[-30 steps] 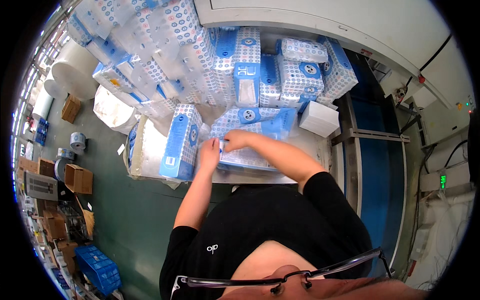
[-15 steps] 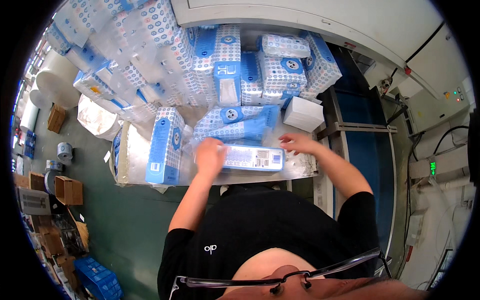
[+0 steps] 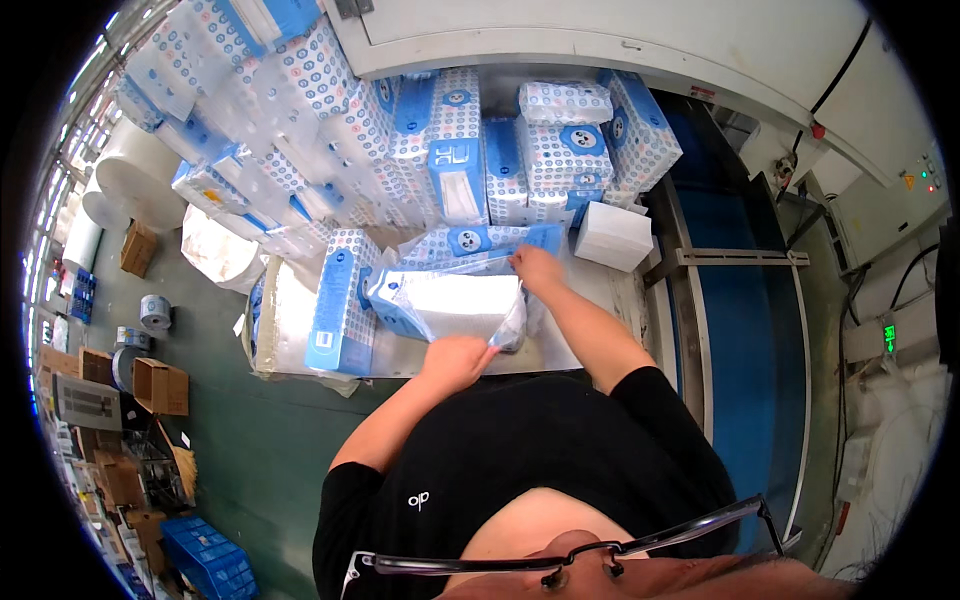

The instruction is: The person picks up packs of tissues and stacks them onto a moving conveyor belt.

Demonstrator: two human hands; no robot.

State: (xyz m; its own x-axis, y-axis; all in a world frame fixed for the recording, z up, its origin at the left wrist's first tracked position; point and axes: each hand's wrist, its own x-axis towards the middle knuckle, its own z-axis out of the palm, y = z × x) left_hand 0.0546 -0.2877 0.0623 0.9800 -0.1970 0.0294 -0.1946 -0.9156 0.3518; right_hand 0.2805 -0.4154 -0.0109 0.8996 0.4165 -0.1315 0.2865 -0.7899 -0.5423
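Note:
In front of me on the table lies an opened plastic package point(image 3: 400, 317), its wrapper pulled apart around a white stack of folded paper point(image 3: 462, 302). My left hand point(image 3: 458, 362) pinches the near edge of the wrapper, and my right hand point(image 3: 538, 268) grips its far edge at the right end. Just behind is a patterned blue-and-white plastic wrapper point(image 3: 470, 240), partly hidden by the package. An upright blue-and-white pack point(image 3: 342, 305) stands left of it. Beyond my right forearm sits a bare white block of paper point(image 3: 614, 237).
Stacked blue-and-white packs point(image 3: 330, 110) rise at the far left, with more packs point(image 3: 568, 155) along the back. A blue conveyor belt point(image 3: 740, 350) with metal rails runs on the right. Cardboard boxes point(image 3: 160, 386) and a blue crate point(image 3: 208, 555) are on the floor at left.
The package has turned so its open end and white contents show. My left hand has shifted right and nearer me; my right hand has moved left and closed on the wrapper.

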